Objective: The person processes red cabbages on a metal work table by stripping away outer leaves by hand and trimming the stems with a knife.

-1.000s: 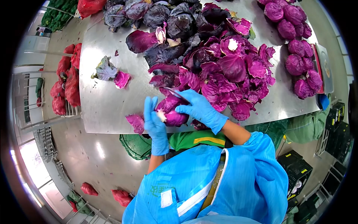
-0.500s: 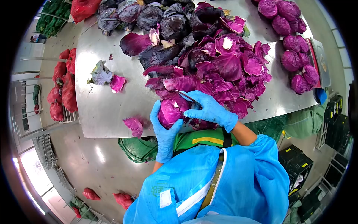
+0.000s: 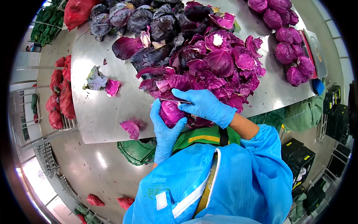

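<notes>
My left hand (image 3: 164, 130), in a blue glove, is wrapped round the left and lower sides of a purple cabbage (image 3: 171, 113) at the table's near edge. My right hand (image 3: 205, 106), gloved too, pinches a thin dark knife (image 3: 174, 100), whose blade lies over the top of the cabbage. Its handle is hidden in my fingers. Just beyond both hands spreads a big heap of loose purple leaves (image 3: 220, 63). One torn purple leaf (image 3: 130, 129) lies left of my left hand.
Dark untrimmed cabbages (image 3: 164, 23) lie at the back of the metal table (image 3: 100, 123). Trimmed heads (image 3: 284, 52) sit at the right beside a scale (image 3: 315, 52). Red sacks (image 3: 66, 99) stand left, black crates (image 3: 298, 158) at lower right.
The cabbage has been turned from its white stem end to its rounded side. My left hand has closed round it, and the blade has moved onto its top. The view has shifted slightly.
</notes>
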The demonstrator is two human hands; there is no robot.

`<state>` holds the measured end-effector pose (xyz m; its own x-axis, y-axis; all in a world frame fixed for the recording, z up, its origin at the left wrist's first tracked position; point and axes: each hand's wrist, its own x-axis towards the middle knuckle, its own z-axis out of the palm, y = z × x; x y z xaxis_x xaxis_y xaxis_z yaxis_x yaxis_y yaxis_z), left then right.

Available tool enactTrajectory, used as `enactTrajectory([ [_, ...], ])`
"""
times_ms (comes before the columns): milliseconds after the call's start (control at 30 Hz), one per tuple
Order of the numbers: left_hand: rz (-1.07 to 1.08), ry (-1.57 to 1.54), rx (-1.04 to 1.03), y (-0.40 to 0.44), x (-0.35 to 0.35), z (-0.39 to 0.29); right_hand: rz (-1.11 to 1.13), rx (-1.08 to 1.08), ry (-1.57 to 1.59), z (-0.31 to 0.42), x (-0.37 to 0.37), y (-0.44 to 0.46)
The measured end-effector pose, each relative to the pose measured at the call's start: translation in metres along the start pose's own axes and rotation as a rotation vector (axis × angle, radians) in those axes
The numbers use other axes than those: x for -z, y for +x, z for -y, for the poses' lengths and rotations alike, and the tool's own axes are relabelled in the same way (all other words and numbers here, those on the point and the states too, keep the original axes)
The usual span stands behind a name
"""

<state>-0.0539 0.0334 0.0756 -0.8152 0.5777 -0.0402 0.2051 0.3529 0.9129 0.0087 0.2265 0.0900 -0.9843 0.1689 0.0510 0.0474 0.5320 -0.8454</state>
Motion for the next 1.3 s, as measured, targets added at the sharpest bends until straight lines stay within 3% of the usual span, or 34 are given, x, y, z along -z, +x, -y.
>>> enactTrajectory([
  [133,-0.012,0.157,0.009,0.001,-0.003,-0.012,-0.099,0.167,-0.577,-0.008,-0.021,-0.005],
  [167,-0.003,0.250,-0.078,-0.001,-0.003,-0.012,-0.076,0.075,-0.641,-0.015,-0.020,0.001],
  [200,0.010,0.271,-0.118,-0.002,-0.003,-0.017,-0.230,0.025,-0.634,-0.030,-0.024,0.006],
  [267,0.010,0.310,-0.192,-0.011,-0.003,-0.014,-0.208,-0.113,-0.160,-0.047,-0.011,0.018],
  [300,0.040,0.275,-0.154,-0.015,0.002,-0.011,-0.260,-0.126,-0.128,-0.051,-0.012,0.017],
  [400,0.073,0.122,-0.001,-0.025,0.021,0.009,-0.350,-0.130,-0.383,-0.064,0.004,0.018],
  [433,0.070,0.042,0.070,-0.029,0.025,0.021,-0.256,-0.335,-0.572,-0.030,0.023,0.018],
  [467,0.068,-0.039,0.136,-0.031,0.028,0.029,-0.412,-0.264,-0.566,-0.021,0.028,0.016],
  [533,0.031,-0.027,0.112,-0.027,0.026,0.032,-0.477,-0.182,-0.481,0.003,0.029,0.010],
  [600,-0.009,-0.014,0.023,-0.020,0.017,0.023,-0.296,-0.051,-0.371,0.006,0.011,-0.003],
  [667,0.042,0.162,-0.044,-0.014,0.018,0.012,0.122,-0.242,-0.244,0.020,0.007,-0.010],
  [767,0.085,0.236,-0.018,-0.009,0.020,0.001,0.199,-0.245,-0.152,0.018,-0.007,-0.024],
  [867,0.123,0.314,0.036,-0.006,0.017,-0.007,0.059,-0.235,-0.097,0.009,-0.029,-0.036],
  [900,0.112,0.319,0.049,-0.007,0.016,-0.008,0.123,-0.265,-0.045,0.014,-0.022,-0.035],
  [1000,0.074,0.298,0.042,-0.009,0.011,-0.006,-0.146,-0.115,-0.091,0.012,-0.032,-0.038],
  [1067,0.037,0.244,-0.019,-0.011,0.008,0.003,-0.059,-0.172,-0.396,0.027,-0.028,-0.039],
  [1100,0.028,0.106,0.002,-0.010,0.005,0.007,-0.014,-0.198,-0.549,0.033,-0.025,-0.039],
  [1200,0.024,0.096,0.047,-0.015,0.002,0.004,-0.131,-0.025,-0.659,0.009,-0.036,-0.044],
  [1300,-0.025,-0.328,0.210,-0.015,0.006,-0.001,-0.380,-0.149,-0.678,-0.033,-0.003,-0.054],
])
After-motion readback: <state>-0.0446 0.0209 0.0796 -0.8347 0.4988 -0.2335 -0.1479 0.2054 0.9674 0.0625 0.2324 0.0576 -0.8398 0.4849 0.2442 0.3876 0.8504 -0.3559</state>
